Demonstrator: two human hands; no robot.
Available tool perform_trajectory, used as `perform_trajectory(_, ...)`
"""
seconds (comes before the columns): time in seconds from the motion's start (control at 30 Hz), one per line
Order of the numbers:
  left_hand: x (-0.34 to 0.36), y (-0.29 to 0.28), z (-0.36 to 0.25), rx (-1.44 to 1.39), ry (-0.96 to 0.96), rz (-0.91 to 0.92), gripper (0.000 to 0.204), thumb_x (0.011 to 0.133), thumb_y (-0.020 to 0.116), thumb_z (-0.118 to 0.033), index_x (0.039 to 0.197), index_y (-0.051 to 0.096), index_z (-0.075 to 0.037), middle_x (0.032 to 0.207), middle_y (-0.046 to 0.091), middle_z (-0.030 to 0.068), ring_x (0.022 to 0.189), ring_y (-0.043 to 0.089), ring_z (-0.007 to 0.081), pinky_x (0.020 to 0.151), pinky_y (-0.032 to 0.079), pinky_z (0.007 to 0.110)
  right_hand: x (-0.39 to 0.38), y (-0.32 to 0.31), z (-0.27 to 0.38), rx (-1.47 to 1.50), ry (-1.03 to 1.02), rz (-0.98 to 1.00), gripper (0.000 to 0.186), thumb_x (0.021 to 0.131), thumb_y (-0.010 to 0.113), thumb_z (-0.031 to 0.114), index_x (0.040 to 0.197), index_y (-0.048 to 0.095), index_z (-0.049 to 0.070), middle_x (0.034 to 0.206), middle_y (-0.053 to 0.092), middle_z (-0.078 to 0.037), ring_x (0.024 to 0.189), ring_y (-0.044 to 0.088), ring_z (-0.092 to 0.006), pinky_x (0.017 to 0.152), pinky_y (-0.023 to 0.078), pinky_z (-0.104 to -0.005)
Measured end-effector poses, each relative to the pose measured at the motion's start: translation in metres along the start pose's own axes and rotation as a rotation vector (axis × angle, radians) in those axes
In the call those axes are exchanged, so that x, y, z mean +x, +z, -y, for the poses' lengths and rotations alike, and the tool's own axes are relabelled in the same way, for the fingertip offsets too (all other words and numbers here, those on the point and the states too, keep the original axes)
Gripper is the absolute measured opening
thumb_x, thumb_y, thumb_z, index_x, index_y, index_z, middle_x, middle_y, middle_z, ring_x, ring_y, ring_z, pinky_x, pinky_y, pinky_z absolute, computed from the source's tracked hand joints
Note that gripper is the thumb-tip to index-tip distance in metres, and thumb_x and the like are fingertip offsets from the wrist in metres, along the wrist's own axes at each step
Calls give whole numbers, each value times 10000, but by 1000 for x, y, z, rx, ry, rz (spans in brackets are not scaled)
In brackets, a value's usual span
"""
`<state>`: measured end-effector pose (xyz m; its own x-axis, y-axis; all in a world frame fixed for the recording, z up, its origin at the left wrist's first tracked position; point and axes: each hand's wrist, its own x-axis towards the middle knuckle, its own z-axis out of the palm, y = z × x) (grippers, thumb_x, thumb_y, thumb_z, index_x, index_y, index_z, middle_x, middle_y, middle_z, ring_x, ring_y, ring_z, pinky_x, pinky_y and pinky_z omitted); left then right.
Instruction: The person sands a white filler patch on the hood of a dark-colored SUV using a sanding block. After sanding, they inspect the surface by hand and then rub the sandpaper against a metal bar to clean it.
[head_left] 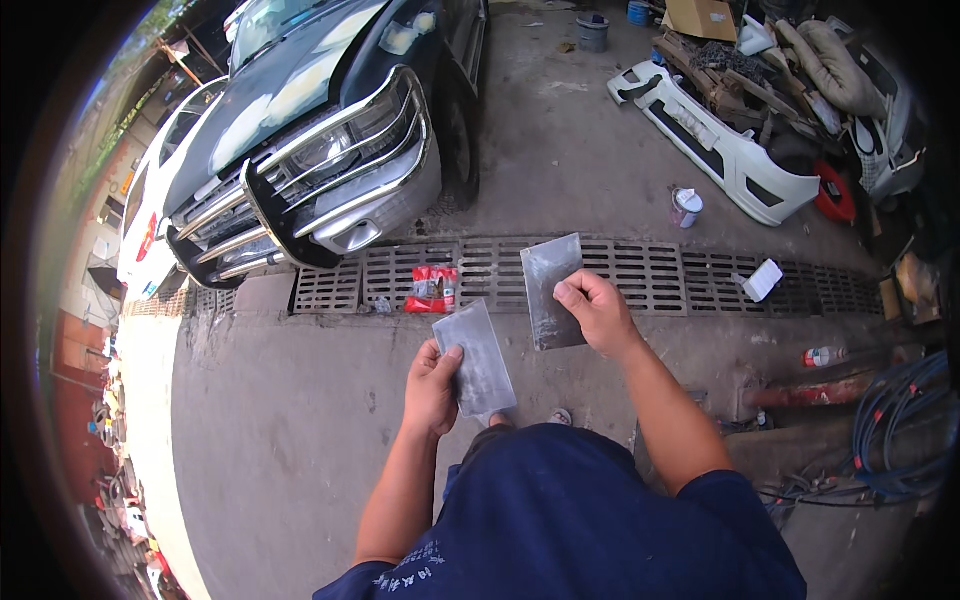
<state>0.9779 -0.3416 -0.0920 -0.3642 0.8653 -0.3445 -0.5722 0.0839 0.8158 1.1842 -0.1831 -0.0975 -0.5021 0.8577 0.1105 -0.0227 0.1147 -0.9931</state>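
My left hand (434, 388) grips a light grey, rectangular sheet (478, 350) by its left side, the thumb lying on its face. In my right hand (598, 310) is a darker grey, rectangular sheet (550, 285), pinched at its right edge between thumb and fingers. Pale smears mark both sheets. They are held in front of my body, close together but apart, the right one a little farther out. Whether they are sandpaper, plastic or another material I cannot tell. The fingers behind each sheet are partly hidden.
A dark vehicle with a chrome bull bar (290, 190) and filler patches stands at the far left. A drain grating (630, 270) crosses the floor, with a red packet (432, 289) on it. A white bumper (715, 145), a can (686, 207) and coiled hoses (905, 430) lie right.
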Motion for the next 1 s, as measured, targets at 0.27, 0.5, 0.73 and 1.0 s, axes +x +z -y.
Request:
perform_trajectory(0.27, 1, 25, 8, -56, -52, -118, 297, 888, 567, -4, 1167, 467, -28, 1055, 609, 108, 909, 631, 199, 821, 539, 360, -17, 25, 14, -257, -91, -23, 589, 885, 611, 88, 1390, 323, -12, 1097, 627, -147, 1007, 600, -174, 885, 457, -316)
perform_trajectory(0.5, 9, 45, 25, -6, 190, -223, 290, 919, 548, -1, 1186, 441, -34, 1097, 574, 85, 961, 588, 168, 863, 500, 314, -30, 39, 15, -526, -498, 159, 433, 856, 598, 79, 1278, 512, 32, 1117, 634, -177, 940, 629, -339, 779, 516, -401)
perform_trajectory(0.73, 22, 28, 18, 218, 423, -194, 290, 916, 559, -26, 1176, 429, -14, 1067, 571, 87, 914, 573, 131, 804, 498, 282, -48, 32, 3, -816, -602, 311, 481, 833, 488, 66, 1310, 541, 98, 1188, 630, -87, 941, 625, -259, 775, 540, -374)
perform_trajectory(1.0, 27, 37, -22, 126, 314, -26, 332, 917, 557, -24, 1224, 431, -29, 1094, 580, 80, 945, 585, 145, 853, 500, 319, -47, 23, -34, -651, -5, 194, 356, 933, 504, 145, 1280, 529, 68, 1005, 671, -101, 838, 639, -219, 745, 519, -343)
